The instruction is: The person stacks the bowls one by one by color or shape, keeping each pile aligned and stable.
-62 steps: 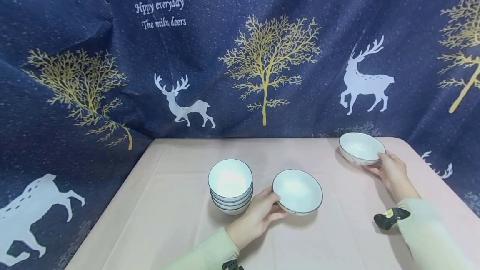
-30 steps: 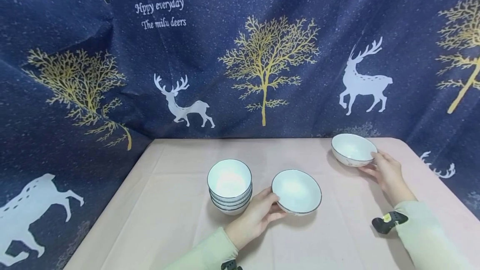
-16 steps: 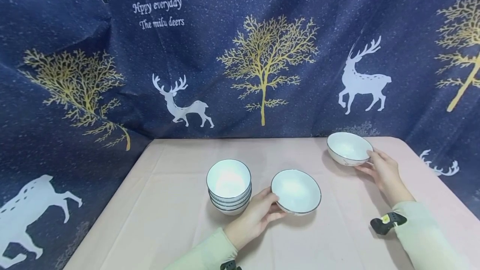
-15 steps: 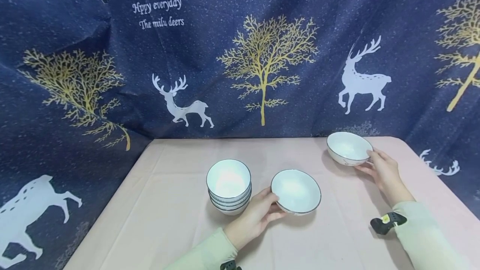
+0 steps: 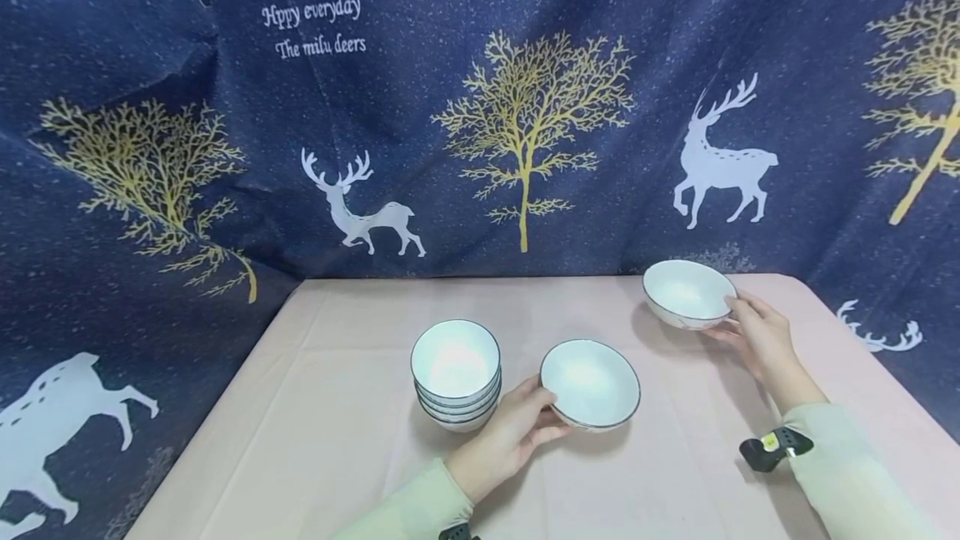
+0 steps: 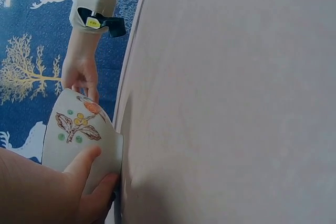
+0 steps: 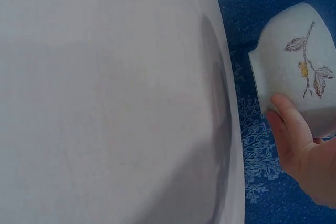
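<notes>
My left hand (image 5: 506, 432) grips the near-left rim of a white bowl (image 5: 590, 383) at the middle of the table. In the left wrist view this bowl (image 6: 79, 124) shows a painted leaf and berry pattern and sits at or just above the cloth. A second white bowl (image 5: 689, 294) is held by my right hand (image 5: 761, 340) at the back right, thumb at the rim and fingers beneath. The right wrist view shows that bowl (image 7: 296, 66) raised off the table. Beside my left hand stands a stack of several white dark-rimmed bowls (image 5: 455, 369).
A pale pink cloth covers the table (image 5: 322, 440). Behind it hangs a dark blue curtain (image 5: 465, 107) with printed deer and trees, close to the back edge and to the right-hand bowl. Each wrist wears a black strap (image 5: 776, 448).
My right hand has carried its bowl leftward along the back of the table, lifting it slightly most recently. The left hand, its bowl and the stack stay put apart from a slight view shift.
</notes>
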